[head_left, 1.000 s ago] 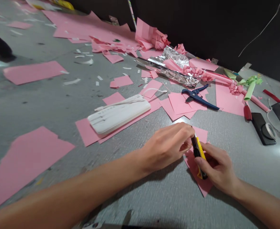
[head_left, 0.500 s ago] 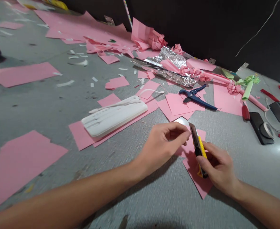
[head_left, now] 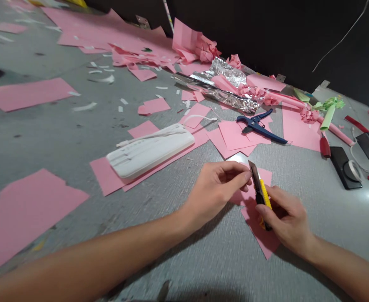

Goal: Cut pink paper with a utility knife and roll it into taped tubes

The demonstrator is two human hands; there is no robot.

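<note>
My right hand [head_left: 283, 220] is closed round a yellow and black utility knife [head_left: 260, 193], whose blade points away from me. My left hand [head_left: 217, 188] has its fingers curled and pinched, with the fingertips touching the knife's blade end. Both hands rest over a pink paper piece [head_left: 261, 235] lying on the grey table [head_left: 203, 256]. What the left fingers pinch is too small to make out.
A white plastic case [head_left: 149, 151] lies on pink paper to the left. Blue pliers [head_left: 260, 126], crumpled foil [head_left: 231, 84], pink scraps and rolled paper flowers [head_left: 310, 115] lie beyond. Two dark phones [head_left: 344, 167] and red tools [head_left: 324, 147] sit at right. A black wall runs behind.
My left hand has drawn back slightly from over the knife tip, uncovering the blade end. The knife stays in my right hand. The view has shifted a little.
</note>
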